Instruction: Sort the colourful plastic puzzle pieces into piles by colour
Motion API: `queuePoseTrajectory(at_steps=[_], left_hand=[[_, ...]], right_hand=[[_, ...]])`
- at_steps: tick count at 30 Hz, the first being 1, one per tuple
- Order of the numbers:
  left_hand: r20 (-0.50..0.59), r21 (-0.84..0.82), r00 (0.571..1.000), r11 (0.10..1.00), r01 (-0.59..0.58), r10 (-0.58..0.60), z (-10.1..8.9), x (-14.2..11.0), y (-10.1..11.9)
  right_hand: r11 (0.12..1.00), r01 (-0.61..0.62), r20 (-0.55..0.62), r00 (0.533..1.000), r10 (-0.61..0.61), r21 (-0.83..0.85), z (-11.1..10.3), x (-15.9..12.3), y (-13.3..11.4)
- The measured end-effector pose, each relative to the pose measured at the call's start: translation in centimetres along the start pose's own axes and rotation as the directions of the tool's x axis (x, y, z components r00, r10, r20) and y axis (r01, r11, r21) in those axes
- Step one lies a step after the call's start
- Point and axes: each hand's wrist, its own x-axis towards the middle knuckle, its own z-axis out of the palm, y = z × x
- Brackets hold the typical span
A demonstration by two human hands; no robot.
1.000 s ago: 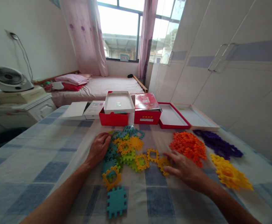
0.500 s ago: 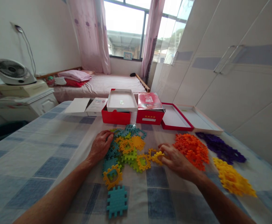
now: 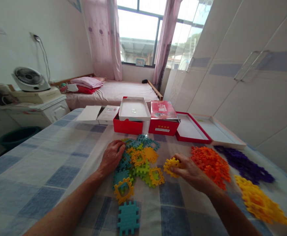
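A mixed pile of plastic interlocking tiles (image 3: 138, 160) in teal, green, yellow and orange lies on the checked tablecloth (image 3: 54, 170). My left hand (image 3: 112, 156) rests on the pile's left edge, fingers curled against the teal tiles. My right hand (image 3: 189, 171) pinches yellow tiles (image 3: 171, 164) and holds them just above the cloth, right of the pile. A single teal tile (image 3: 128, 217) lies nearest me, with a yellow frame tile (image 3: 123, 190) above it.
Sorted heaps lie at the right: orange (image 3: 211, 164), purple (image 3: 244, 163), yellow (image 3: 261, 200). Red boxes (image 3: 128, 126) (image 3: 163, 126) and open lids (image 3: 194, 128) stand at the table's far edge. A fan (image 3: 30, 78), a bed and wardrobe doors lie beyond.
My right hand closed on yellow tiles from the cloth and lifted them slightly. The left hand stayed on the pile. The camera view shifted a little.
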Motion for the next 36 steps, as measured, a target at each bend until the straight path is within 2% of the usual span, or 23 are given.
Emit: queuePoseTrajectory(at_steps=[3, 6, 11, 15, 18, 20, 22, 24, 28, 32, 34, 36], left_hand=[[0.011, 0.000, 1.000, 1.000, 0.007, -0.007, -0.1, 0.0, 0.1], [0.023, 0.005, 1.000, 1.000, 0.007, -0.007, 0.0, 0.0, -0.1], [0.015, 0.017, 1.000, 1.000, -0.005, 0.005, 0.2, 0.0, -0.5], [0.015, 0.006, 1.000, 1.000, 0.004, -0.004, 0.2, 0.0, -0.5], [0.016, 0.006, 1.000, 1.000, 0.011, -0.011, 0.2, 0.0, -0.5], [0.017, 0.008, 1.000, 1.000, 0.007, -0.007, 0.3, 0.0, -0.5], [0.018, 0.004, 1.000, 1.000, 0.006, -0.006, 0.3, -0.1, -0.5], [0.019, -0.002, 1.000, 1.000, 0.009, -0.009, 0.3, -0.1, -0.5], [0.012, -0.004, 1.000, 1.000, 0.008, -0.008, 0.2, -0.1, -0.5], [0.012, -0.012, 1.000, 1.000, 0.003, -0.003, 0.2, 0.0, -0.4], [0.013, -0.012, 1.000, 1.000, 0.008, -0.007, 0.2, 0.0, -0.4], [0.010, -0.010, 1.000, 1.000, 0.011, -0.011, 0.2, 0.0, -0.3]], right_hand=[[0.992, 0.077, 0.100, 0.991, -0.088, 0.104, -0.2, 0.2, -0.7], [0.987, 0.131, 0.171, 0.974, -0.146, 0.098, 0.8, 0.5, -1.2], [0.983, 0.183, 0.130, 0.975, -0.181, -0.007, 2.8, 0.9, -1.1], [0.992, 0.118, 0.087, 0.989, -0.122, 0.051, 2.7, 0.1, -1.0], [0.971, 0.022, 0.215, 0.974, -0.075, 0.237, 1.6, -0.1, -1.0], [0.939, -0.029, 0.254, 0.965, -0.063, 0.343, 1.1, 0.6, -1.0], [0.914, -0.042, 0.201, 0.979, -0.043, 0.405, 1.0, 1.8, -1.0], [0.922, -0.036, 0.132, 0.991, -0.017, 0.385, 1.5, 3.3, -1.2], [0.993, -0.035, 0.006, 0.999, 0.034, 0.113, 3.1, 5.6, -1.8], [0.995, -0.057, -0.110, 0.993, 0.048, -0.083, 4.2, 6.1, -2.5], [0.995, -0.068, -0.119, 0.991, 0.059, -0.077, 4.4, 5.9, -2.5], [0.998, -0.057, -0.132, 0.990, 0.056, 0.001, 4.6, 5.8, -2.2]])
